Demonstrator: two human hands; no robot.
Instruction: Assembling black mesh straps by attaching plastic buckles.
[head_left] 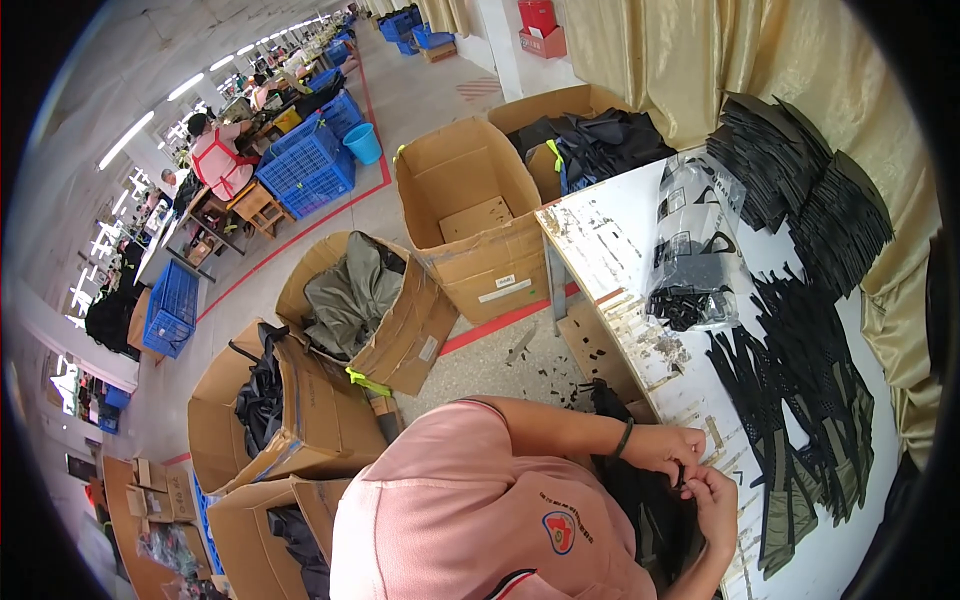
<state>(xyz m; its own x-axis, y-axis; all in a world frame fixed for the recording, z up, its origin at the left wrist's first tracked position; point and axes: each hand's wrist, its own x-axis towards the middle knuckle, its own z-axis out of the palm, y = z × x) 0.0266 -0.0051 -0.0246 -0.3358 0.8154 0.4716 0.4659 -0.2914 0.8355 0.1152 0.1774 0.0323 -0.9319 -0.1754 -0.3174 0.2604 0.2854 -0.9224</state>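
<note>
**Both hands pinch dark fabric at the worktop edge**

Nearest, at about 5 o'clock in the view, the left hand and the right hand meet with fingers curled tight on a small part of a black fabric piece. The piece hangs from the hands toward 6 o'clock, its long axis roughly up and down, just beside the white worktop edge. A dark band circles the left wrist.

On the worktop, toward 3 o'clock, black and olive mesh pieces lie spread out, their long sides running from 12 to 6 o'clock. Farther on sits a clear plastic bag holding small black parts, and beyond it stacks of black cut pieces.

On the floor at 9 o'clock, cardboard boxes hold black cloth; one box holds olive cloth. At 12 o'clock a tall open box looks nearly empty, and behind it another holds dark garments.
</note>
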